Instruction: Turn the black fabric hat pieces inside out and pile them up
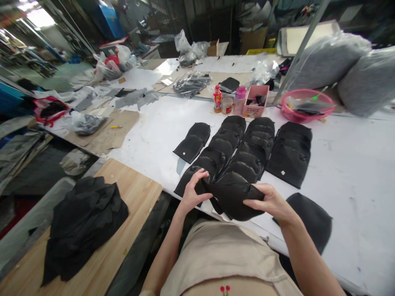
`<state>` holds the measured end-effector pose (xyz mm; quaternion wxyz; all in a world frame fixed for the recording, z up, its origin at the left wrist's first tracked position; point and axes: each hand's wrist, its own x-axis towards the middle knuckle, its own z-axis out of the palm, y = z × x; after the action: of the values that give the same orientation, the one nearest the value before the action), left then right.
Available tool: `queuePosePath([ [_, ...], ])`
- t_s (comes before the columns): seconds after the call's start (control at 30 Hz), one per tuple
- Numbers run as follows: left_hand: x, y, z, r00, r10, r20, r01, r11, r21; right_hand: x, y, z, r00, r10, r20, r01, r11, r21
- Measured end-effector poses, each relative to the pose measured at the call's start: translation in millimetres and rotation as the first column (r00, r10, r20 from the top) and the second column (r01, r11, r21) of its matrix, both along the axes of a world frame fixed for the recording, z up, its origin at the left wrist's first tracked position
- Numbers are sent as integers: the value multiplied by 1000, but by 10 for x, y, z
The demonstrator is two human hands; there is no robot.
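Observation:
My right hand (pixel 273 201) grips the right side of a black, curved leather-like piece (pixel 236 199), thumb in front and fingers over its upper edge. At its left end is my left hand (pixel 193 191), with the thumb against the piece and the fingers curved above. The piece is held over the near table edge. Just beyond it lie overlapping rows of similar black pieces (pixel 253 150). A shorter stack (pixel 290 156) with a small white label lies to the right, and another labelled pair (pixel 193 142) to the left. One more black piece (pixel 311 220) rests beside my right forearm.
A white-covered table (pixel 348 164) spreads ahead. Across it stand a red-capped bottle (pixel 217 100), a glass jar (pixel 227 106), a pink box (pixel 256 100) and a pink basin (pixel 307 107). A metal pole (pixel 298 57) rises behind. Black cloth (pixel 83 226) lies on a wooden board (pixel 138 185) at left.

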<state>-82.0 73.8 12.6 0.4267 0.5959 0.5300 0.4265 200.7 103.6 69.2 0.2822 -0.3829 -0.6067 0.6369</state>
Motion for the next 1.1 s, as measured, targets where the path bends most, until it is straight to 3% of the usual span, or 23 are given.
queuePosePath([
  [0.13, -63, 18, 92, 975, -135, -174, 104, 979, -178, 134, 12, 37, 997, -71, 29, 70, 997, 35],
  [0.27, -228, -114, -8, 955, -236, -178, 157, 915, -371, 251, -23, -39, 980, -191, 46, 192, 981, -26],
  [0.37, -333, -217, -66, 946, -267, -182, 168, 887, -430, 276, -23, -142, 968, -243, 66, 245, 969, -35],
  [0.47, -343, -259, -30, 952, -258, -165, 164, 884, -439, 224, 24, -259, 959, -264, 103, 264, 964, 12],
  [0.53, -271, -252, 20, 971, -222, -87, 163, 883, -440, 140, 63, -343, 955, -263, 138, 257, 965, 61],
  [0.63, -39, -212, 60, 980, -84, 182, 160, 876, -456, -51, 89, -483, 950, -284, 130, 275, 958, 78],
  [0.73, 252, -169, 71, 867, 43, 497, 199, 883, -424, -272, 64, -626, 954, -298, 40, 299, 954, -19],
  [0.83, 417, -152, 119, 760, 56, 648, 223, 913, -341, -449, 25, -729, 949, -307, -74, 290, 940, -179],
  [0.9, 395, -150, 154, 765, 100, 636, 129, 944, -303, -517, 9, -759, 937, -319, -141, 265, 914, -306],
  [0.97, 277, -141, 142, 798, 223, 560, -71, 957, -281, -549, 4, -766, 922, -335, -195, 228, 875, -426],
  [1.03, 118, -122, 55, 801, 403, 443, -321, 913, -250, -559, 5, -764, 903, -355, -240, 194, 838, -509],
  [1.1, -15, -106, -95, 763, 554, 333, -505, 832, -229, -567, 8, -770, 886, -374, -275, 171, 813, -557],
])
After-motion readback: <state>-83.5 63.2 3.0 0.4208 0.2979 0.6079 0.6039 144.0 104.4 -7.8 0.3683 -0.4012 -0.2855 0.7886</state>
